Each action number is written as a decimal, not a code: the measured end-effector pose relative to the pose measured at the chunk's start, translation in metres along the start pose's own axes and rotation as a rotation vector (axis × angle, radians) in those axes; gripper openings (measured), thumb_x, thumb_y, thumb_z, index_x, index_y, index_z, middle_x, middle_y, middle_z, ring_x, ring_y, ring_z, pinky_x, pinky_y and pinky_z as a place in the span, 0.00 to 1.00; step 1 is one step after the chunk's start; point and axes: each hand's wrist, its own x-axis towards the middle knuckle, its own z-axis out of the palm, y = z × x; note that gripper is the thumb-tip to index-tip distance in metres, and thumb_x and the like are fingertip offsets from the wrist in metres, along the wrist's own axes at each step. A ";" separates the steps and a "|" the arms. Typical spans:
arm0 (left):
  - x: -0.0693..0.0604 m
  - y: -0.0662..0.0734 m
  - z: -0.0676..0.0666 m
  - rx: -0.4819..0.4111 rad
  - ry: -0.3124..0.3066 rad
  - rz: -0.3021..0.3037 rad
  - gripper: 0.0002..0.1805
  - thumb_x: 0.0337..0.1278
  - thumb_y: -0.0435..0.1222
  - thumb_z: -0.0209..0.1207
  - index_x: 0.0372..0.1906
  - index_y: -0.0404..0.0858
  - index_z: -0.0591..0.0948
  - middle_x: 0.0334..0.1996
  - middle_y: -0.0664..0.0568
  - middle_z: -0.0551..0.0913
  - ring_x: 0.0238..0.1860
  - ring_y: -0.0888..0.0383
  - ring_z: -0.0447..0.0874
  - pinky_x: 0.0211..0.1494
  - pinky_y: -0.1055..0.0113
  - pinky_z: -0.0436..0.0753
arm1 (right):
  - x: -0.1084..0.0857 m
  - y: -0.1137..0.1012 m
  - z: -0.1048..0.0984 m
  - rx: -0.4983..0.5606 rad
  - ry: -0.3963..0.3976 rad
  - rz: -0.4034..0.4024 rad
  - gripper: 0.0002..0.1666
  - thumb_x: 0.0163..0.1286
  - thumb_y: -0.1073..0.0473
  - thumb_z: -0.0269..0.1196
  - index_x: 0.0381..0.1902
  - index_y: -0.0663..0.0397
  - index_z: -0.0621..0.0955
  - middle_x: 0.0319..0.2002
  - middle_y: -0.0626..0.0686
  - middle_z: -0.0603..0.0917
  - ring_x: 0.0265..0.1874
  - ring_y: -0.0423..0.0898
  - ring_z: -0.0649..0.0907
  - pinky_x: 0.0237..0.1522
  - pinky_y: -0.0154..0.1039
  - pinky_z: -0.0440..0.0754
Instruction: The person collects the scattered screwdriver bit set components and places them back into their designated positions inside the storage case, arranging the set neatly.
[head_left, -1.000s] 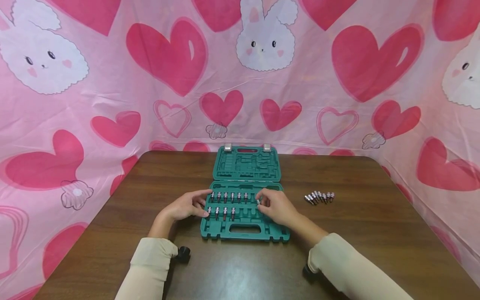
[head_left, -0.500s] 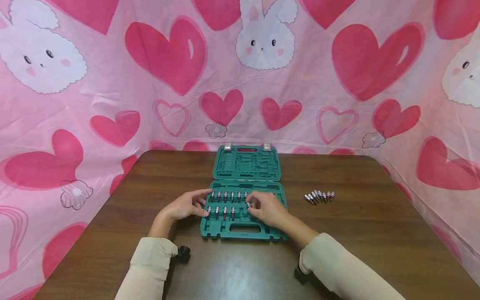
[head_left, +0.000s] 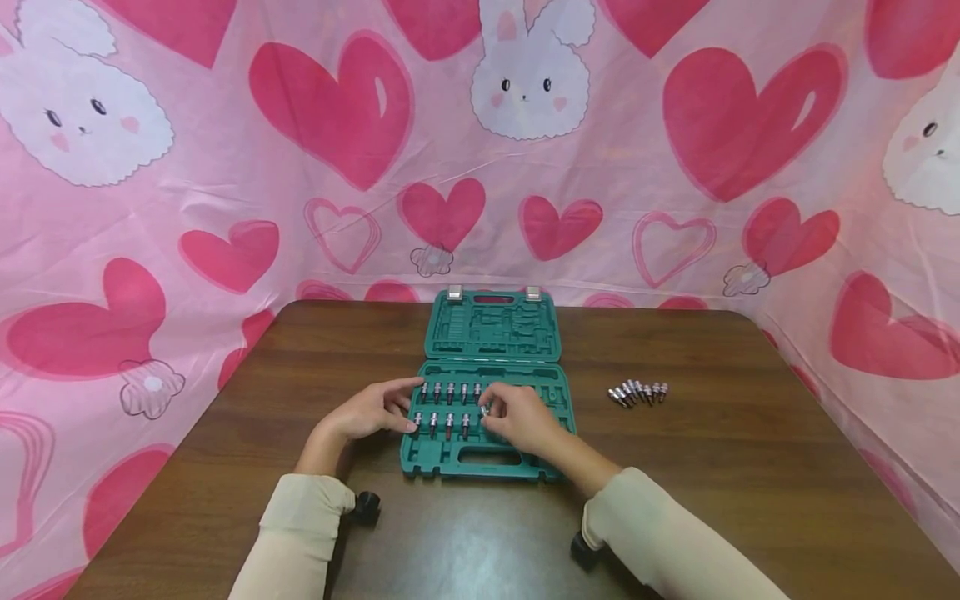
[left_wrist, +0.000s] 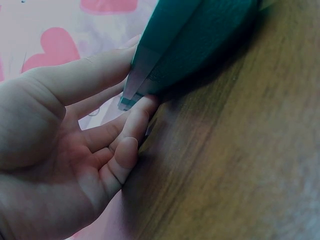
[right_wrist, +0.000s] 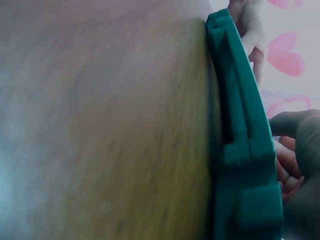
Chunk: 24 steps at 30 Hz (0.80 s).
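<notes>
A green plastic tool case [head_left: 423, 462] lies unfolded on the table, its lid toward the back. Several chrome bit sockets [head_left: 450, 392] sit in its upper row, and several more bit sockets [head_left: 449, 423] fill the left of the lower row. My right hand [head_left: 525, 419] pinches one bit socket [head_left: 484, 411] between thumb and fingers, over the lower row just right of the seated ones. My left hand [head_left: 371, 410] grips the case's left edge; in the left wrist view the thumb lies over the rim and the curled fingers touch the side wall [left_wrist: 175, 55].
Several loose bit sockets [head_left: 637, 392] lie in a cluster on the wooden table [head_left: 675, 467], right of the case. The lid [head_left: 492, 325] shows moulded recesses and two metal latches. A pink heart-and-rabbit cloth [head_left: 480, 225] hangs behind and at both sides.
My right hand has moved left over the case with the pinched bit socket, from the right part to beside the lower row's seated sockets. The left hand stays at the edge.
</notes>
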 end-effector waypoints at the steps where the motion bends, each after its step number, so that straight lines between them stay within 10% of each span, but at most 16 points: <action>1: 0.000 0.000 0.000 0.002 0.001 0.000 0.42 0.51 0.35 0.71 0.72 0.38 0.65 0.46 0.42 0.79 0.38 0.50 0.79 0.42 0.60 0.81 | 0.001 -0.001 0.001 0.006 -0.002 0.010 0.09 0.62 0.61 0.69 0.41 0.50 0.81 0.22 0.41 0.77 0.21 0.39 0.75 0.26 0.36 0.75; 24: -0.002 0.004 0.002 0.020 0.013 -0.011 0.42 0.51 0.36 0.71 0.72 0.40 0.66 0.47 0.43 0.78 0.40 0.51 0.78 0.42 0.59 0.80 | 0.002 0.005 0.007 0.006 0.024 0.066 0.02 0.63 0.57 0.69 0.31 0.45 0.84 0.20 0.40 0.77 0.21 0.40 0.75 0.25 0.37 0.74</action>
